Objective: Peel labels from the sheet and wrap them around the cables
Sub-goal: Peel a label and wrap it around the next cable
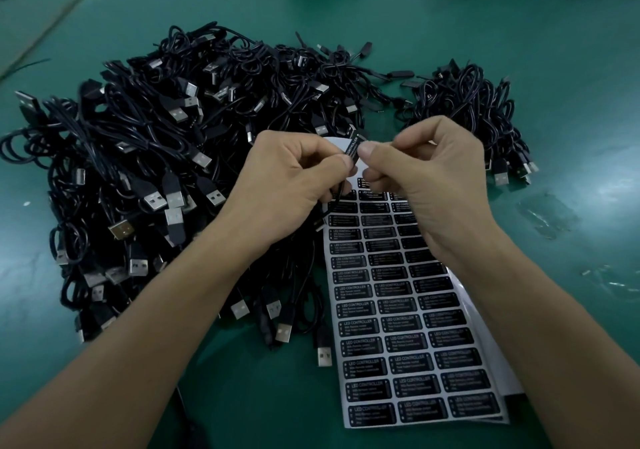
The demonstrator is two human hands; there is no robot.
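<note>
Left hand [287,185], right hand [429,185] close together, both pinching small black printed label [354,148] above white label sheet [485,339] (black USB cable heap [156,171] alongside) on green table [519,33].

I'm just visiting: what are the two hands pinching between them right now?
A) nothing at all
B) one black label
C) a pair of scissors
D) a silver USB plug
B: the left hand and right hand both pinch one black label printed LED CONTROLLER, held over the far end of the label sheet.
</note>
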